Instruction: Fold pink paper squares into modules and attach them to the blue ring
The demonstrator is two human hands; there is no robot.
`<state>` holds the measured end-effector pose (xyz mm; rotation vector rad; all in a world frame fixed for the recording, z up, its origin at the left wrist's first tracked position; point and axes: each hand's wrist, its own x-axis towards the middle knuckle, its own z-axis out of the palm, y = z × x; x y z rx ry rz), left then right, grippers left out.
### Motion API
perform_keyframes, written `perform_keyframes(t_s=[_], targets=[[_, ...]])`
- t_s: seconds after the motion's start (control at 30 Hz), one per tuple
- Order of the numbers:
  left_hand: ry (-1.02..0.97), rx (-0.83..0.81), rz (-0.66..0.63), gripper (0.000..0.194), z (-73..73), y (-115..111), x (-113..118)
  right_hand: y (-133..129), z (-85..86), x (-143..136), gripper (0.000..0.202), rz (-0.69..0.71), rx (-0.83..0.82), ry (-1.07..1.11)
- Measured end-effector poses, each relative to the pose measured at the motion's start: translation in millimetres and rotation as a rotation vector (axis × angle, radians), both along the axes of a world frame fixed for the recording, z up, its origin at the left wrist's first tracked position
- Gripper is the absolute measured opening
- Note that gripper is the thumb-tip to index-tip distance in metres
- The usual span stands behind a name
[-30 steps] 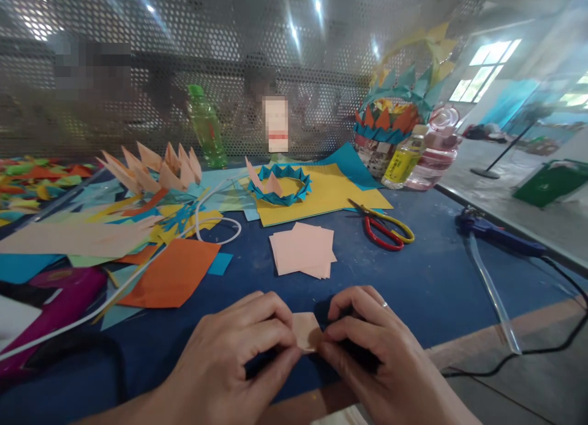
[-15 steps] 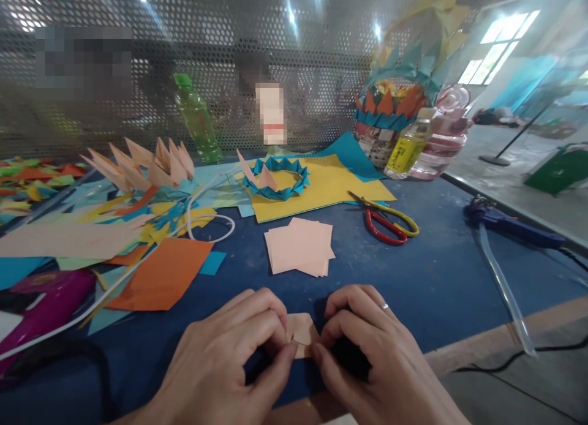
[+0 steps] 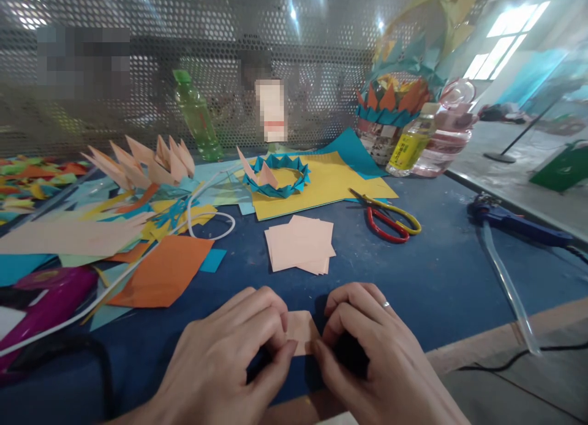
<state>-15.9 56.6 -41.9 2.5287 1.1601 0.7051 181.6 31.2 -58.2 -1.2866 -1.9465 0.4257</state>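
A small pale pink piece of paper [image 3: 301,334] is held between my two hands just above the table's near edge. My left hand [image 3: 234,351] pinches its left side with thumb and fingertips. On the other side my right hand [image 3: 370,345], with a ring on one finger, pinches the right edge. Fingers cover both ends of the paper. Beyond them lies a loose stack of pink paper squares [image 3: 301,244]. Farther back, a ring of folded blue paper [image 3: 280,189] with pink points at its left rests on yellow paper [image 3: 331,198].
Scissors [image 3: 388,217] lie right of the stack, and a glue gun [image 3: 519,223] sits at the far right. Orange paper [image 3: 160,272], a white cable [image 3: 232,229] and a magenta tool [image 3: 55,302] are on the left. Bottles, including a green one [image 3: 197,119], stand at the back.
The dark slit across the pink paper has closed, and its face now looks flat and smooth. Both hands stay in nearly the same place. The view has shifted slightly.
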Motion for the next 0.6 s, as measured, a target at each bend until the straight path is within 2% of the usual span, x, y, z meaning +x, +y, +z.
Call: perform_keyframes(t_s=[0.1,0.2,0.37,0.47,0.57,0.6], targets=[[-0.002,-0.027,0.011,0.020,-0.7,-0.7,0.1,0.0,0.8,1.4,0.014,-0.010,-0.015,-0.018],[-0.014,-0.022,0.023,0.014,-2.4,-0.9,-0.4,-0.3,1.3,2.3,0.023,-0.008,-0.022,-0.022],[-0.018,0.006,0.008,0.016,-2.5,-0.2,-2.1,-1.2,3.3,2.0,0.023,0.015,-0.033,-0.031],[0.003,0.146,-0.053,0.025,-3.0,-1.3,-3.4,-1.9,3.2,1.6,0.023,0.019,-0.035,-0.033],[0.092,0.352,-0.143,0.029,-9.0,-6.1,-4.4,-1.7,1.9,0.9,0.019,0.005,-0.027,-0.021],[0.084,0.485,-0.138,0.027,-12.1,-8.6,-4.7,-1.4,1.4,0.5,0.019,0.001,-0.021,-0.015]])
